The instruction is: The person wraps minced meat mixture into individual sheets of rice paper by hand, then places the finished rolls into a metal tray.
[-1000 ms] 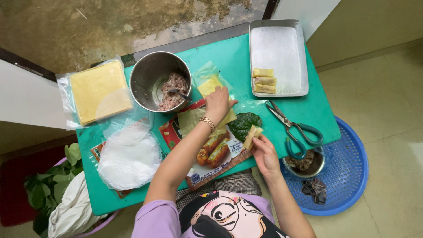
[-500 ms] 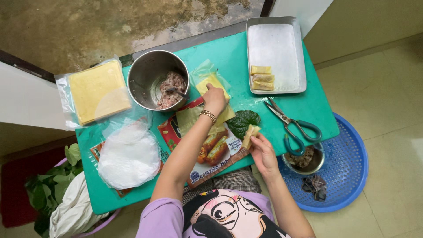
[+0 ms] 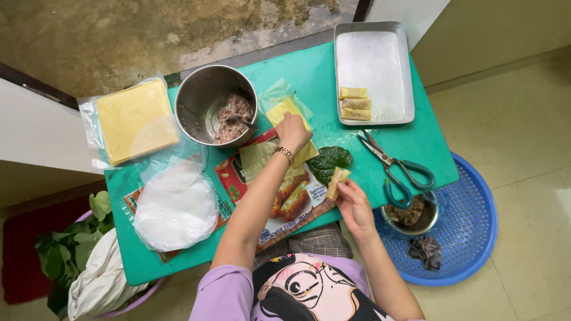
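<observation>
Green table (image 3: 428, 148): left hand (image 3: 292, 129) outstretched over yellow wrappers (image 3: 289, 112).

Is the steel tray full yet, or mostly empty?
Mostly empty: the steel tray holds three rolls stacked near its lower left; the rest is bare.

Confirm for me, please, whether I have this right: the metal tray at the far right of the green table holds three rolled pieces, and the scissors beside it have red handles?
Not quite. The head view shows the scissors have green handles, not red. The rest stands: the metal tray at the far right of the green table holds three rolled pieces.
</observation>
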